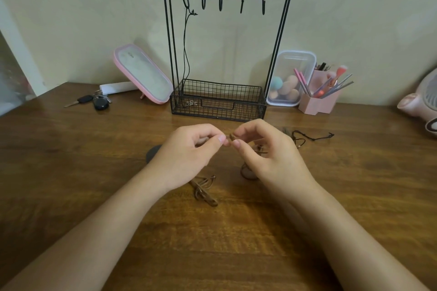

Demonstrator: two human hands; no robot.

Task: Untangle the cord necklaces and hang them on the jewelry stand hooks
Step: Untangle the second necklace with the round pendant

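A black wire jewelry stand [279, 38] with several hooks rises from a mesh basket at the back of the wooden table. One black cord necklace [186, 54] hangs from the leftmost hook, its pendant down in the basket. My left hand [189, 151] and my right hand [264, 149] meet in front of the stand, both pinching a knot of a brown cord necklace [231, 137] between thumb and fingertips. More of the brown cord [204, 190] lies looped on the table below my hands. Another dark cord necklace [312, 137] lies to the right.
A pink-framed mirror [142, 73] leans at the back left, with keys [94, 100] beside it. A clear box of sponges [289, 78] and a pink brush holder [319, 99] stand at the right. A pink fan [421, 101] sits at the far right edge.
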